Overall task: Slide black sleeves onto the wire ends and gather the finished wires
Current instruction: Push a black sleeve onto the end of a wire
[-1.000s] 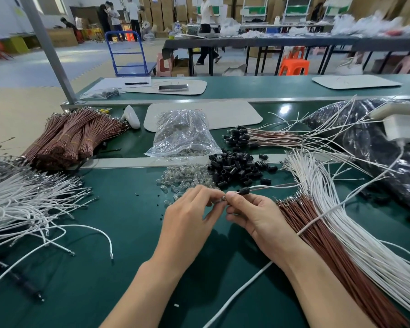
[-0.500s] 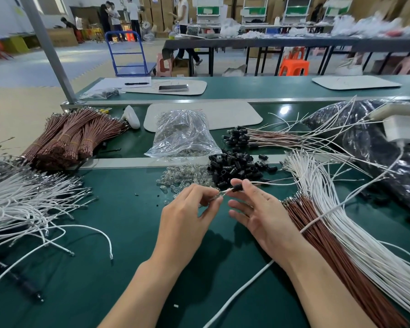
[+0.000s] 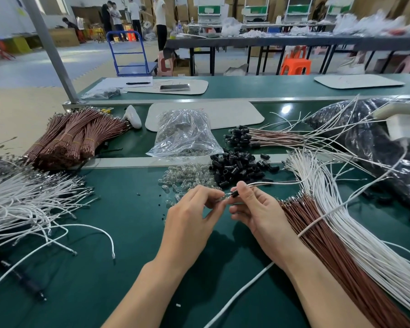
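Note:
My left hand (image 3: 189,218) and my right hand (image 3: 258,209) meet over the green mat (image 3: 118,268). The right thumb and forefinger pinch a black sleeve (image 3: 235,193) on a thin wire pair (image 3: 277,183) that trails off to the right. The left fingertips pinch a small clear bulb (image 3: 220,199) at the sleeve's open end. Behind the hands lies a heap of loose black sleeves (image 3: 239,168). Farther back rest finished wires with black sleeves (image 3: 239,136) on their ends.
Clear bulbs (image 3: 187,178) are scattered by the sleeve heap, and a plastic bag (image 3: 185,136) sits behind. White wires (image 3: 341,214) and brown wires (image 3: 324,245) fan out at the right. More white wires (image 3: 21,204) lie left, tied brown bundles (image 3: 74,136) at back left, a black bag (image 3: 374,147) at right.
Both hands have risen a little toward the sleeve heap. The black sleeve now sits close against the bulb held by the left fingertips.

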Motion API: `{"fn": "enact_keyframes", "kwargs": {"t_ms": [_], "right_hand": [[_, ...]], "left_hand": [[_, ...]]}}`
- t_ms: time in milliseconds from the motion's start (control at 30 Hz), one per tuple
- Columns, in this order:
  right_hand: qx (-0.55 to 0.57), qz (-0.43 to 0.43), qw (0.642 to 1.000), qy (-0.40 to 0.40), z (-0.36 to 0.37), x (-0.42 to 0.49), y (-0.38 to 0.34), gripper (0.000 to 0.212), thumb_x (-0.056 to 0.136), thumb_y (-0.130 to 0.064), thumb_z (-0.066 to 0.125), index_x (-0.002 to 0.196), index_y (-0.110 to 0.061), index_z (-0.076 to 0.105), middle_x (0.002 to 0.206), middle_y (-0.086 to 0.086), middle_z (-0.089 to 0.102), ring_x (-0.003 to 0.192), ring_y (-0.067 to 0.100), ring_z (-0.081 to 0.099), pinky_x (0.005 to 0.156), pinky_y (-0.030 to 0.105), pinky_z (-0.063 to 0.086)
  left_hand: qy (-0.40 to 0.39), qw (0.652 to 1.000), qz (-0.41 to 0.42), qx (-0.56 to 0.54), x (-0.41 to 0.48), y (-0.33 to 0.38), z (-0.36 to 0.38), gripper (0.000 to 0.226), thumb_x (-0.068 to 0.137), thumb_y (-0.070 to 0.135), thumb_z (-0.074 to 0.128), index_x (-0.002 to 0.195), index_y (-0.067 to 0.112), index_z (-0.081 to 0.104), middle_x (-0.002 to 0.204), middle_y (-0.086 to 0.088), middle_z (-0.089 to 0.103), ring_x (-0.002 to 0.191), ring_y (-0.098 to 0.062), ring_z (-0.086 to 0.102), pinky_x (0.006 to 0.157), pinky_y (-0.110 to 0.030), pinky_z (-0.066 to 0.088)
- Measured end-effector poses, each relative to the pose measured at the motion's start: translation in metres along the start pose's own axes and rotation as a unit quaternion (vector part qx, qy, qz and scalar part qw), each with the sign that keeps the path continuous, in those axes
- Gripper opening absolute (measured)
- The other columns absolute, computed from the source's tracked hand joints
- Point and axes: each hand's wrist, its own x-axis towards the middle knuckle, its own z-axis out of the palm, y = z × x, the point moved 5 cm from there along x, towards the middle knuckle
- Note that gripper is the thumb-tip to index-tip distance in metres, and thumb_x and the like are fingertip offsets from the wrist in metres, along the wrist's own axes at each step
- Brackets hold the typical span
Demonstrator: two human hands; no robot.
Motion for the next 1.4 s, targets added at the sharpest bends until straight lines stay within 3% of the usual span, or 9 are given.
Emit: {"fn": "enact_keyframes", "kwargs": {"t_ms": [133,400,533,667,867,1000,1233,1400], "right_hand": [[-0.011,-0.008,1.0,-0.016,0.002,0.0,0.001,0.034,0.073,-0.047,0.076,0.088,-0.017,0.077,0.084,0.01,0.073,0.069,0.013,0.066,0.062,0.021,0.055],[-0.038,-0.007,0.999,-0.038,0.004,-0.002,0.001,0.035,0.072,-0.045,0.079,0.092,-0.017,0.081,0.084,0.007,0.074,0.072,0.012,0.066,0.066,0.021,0.055],[-0.073,-0.007,0.997,-0.041,0.004,-0.002,0.002,0.039,0.071,-0.047,0.078,0.096,-0.018,0.081,0.084,0.005,0.074,0.075,0.011,0.066,0.069,0.021,0.055],[-0.086,-0.007,0.995,-0.04,0.005,-0.003,0.001,0.04,0.071,-0.048,0.078,0.098,-0.019,0.081,0.086,0.004,0.075,0.076,0.01,0.067,0.07,0.02,0.055],[-0.019,0.001,1.0,0.024,-0.001,-0.001,0.001,0.035,0.071,-0.04,0.079,0.092,-0.012,0.081,0.088,0.008,0.074,0.069,0.012,0.068,0.061,0.02,0.055],[-0.025,0.012,0.999,0.016,0.0,-0.001,0.003,0.023,0.072,-0.035,0.08,0.081,-0.014,0.081,0.082,0.008,0.074,0.067,0.011,0.067,0.061,0.02,0.055],[-0.011,0.017,1.0,0.008,-0.005,0.002,0.007,0.029,0.067,-0.037,0.083,0.082,-0.013,0.082,0.082,0.011,0.074,0.071,0.012,0.069,0.064,0.02,0.056],[0.012,0.033,0.999,0.0,-0.006,0.001,0.007,0.031,0.066,-0.037,0.085,0.085,-0.012,0.082,0.082,0.006,0.072,0.072,0.01,0.068,0.066,0.019,0.056]], "left_hand": [[-0.01,1.0,-0.02,-0.015,0.0,-0.003,0.001,0.014,0.089,0.018,0.075,0.096,0.026,0.067,0.086,0.021,0.063,0.085,0.009,0.057,0.075,-0.008,0.044],[-0.022,0.998,-0.043,-0.049,-0.001,-0.01,0.004,0.01,0.09,0.027,0.075,0.098,0.026,0.07,0.087,0.021,0.067,0.085,-0.001,0.063,0.073,-0.013,0.047],[-0.033,0.992,-0.071,-0.098,-0.001,-0.015,0.007,0.011,0.088,0.024,0.077,0.097,0.028,0.072,0.091,0.022,0.071,0.087,0.0,0.067,0.075,-0.008,0.045],[-0.043,0.986,-0.097,-0.128,0.0,-0.022,0.009,0.012,0.088,0.023,0.077,0.098,0.029,0.073,0.091,0.023,0.072,0.087,0.001,0.068,0.076,-0.012,0.049],[-0.026,0.987,-0.102,-0.119,0.002,-0.024,0.007,0.021,0.088,0.022,0.077,0.097,0.039,0.068,0.091,0.026,0.07,0.086,0.002,0.067,0.074,-0.006,0.045],[-0.03,0.986,-0.105,-0.125,0.0,-0.024,0.007,0.02,0.086,0.025,0.078,0.095,0.041,0.069,0.092,0.027,0.071,0.087,0.003,0.068,0.076,-0.007,0.046],[-0.026,0.981,-0.116,-0.153,-0.002,-0.024,0.01,0.021,0.085,0.017,0.08,0.103,0.027,0.079,0.092,0.03,0.073,0.089,0.009,0.068,0.08,-0.004,0.046],[-0.026,0.981,-0.106,-0.161,-0.001,-0.02,0.008,0.02,0.086,0.024,0.078,0.099,0.039,0.073,0.092,0.027,0.073,0.089,0.005,0.069,0.078,-0.006,0.046]]}}
